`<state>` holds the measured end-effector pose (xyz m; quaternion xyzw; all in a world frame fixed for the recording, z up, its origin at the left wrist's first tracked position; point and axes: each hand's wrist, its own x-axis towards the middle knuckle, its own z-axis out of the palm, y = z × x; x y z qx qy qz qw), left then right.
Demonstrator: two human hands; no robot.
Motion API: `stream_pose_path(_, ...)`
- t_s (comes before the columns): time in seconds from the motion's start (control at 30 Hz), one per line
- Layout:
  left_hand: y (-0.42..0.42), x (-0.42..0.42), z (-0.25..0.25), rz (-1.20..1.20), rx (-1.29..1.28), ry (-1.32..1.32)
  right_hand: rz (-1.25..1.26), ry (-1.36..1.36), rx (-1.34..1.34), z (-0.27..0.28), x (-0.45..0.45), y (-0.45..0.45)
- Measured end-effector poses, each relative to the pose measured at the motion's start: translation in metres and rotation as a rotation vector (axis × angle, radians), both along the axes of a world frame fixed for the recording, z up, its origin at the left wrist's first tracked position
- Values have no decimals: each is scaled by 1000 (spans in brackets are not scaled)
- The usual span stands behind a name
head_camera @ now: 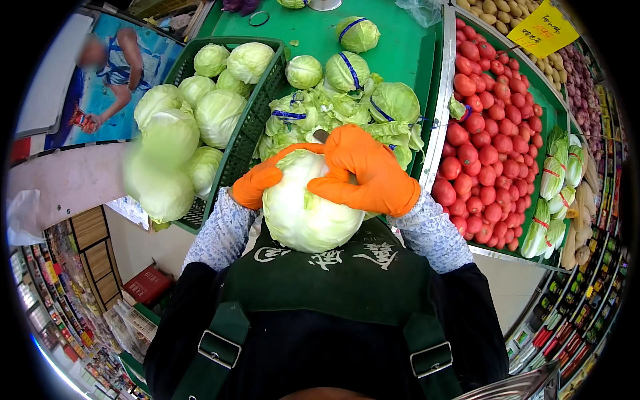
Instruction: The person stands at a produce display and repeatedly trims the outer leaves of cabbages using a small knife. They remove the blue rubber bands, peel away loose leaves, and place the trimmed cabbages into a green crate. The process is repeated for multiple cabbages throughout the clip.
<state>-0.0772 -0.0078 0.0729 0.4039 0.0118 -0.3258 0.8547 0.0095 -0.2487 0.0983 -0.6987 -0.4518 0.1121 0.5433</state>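
In front of my apron, my left hand (267, 177) in an orange glove cups the left side of a pale green cabbage (305, 220). My right hand (370, 170), gloved in orange too, is closed over the cabbage's upper right, its thumb against the leaves. A small dark flat tool (320, 135), possibly a knife, juts from the right fist; the rest of it is hidden. Just beyond both hands lie loose cabbage leaves (332, 107) and cabbages with blue bands, such as one banded cabbage (397, 102).
At left, a green plastic crate (250, 117) holds several cabbages (220, 117), heaped above its rim. A metal-edged divider (437, 115) separates the green counter (300, 25) from piled tomatoes (492, 150). Banded Chinese cabbages (552, 180) lie farther right.
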Motion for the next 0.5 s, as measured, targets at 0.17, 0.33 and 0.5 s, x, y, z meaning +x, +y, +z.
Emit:
stream_pose_path(0.17,1,-1,-22,30,-19,24,-59,-24,152,8,-9,-1)
stream_pose_path(0.33,-3,4,-17,7,43,-95,151,-161,276,7,-12,18)
stream_pose_path(0.5,15,-38,-86,252,-408,276,-222,154,306,-18,-24,-26)
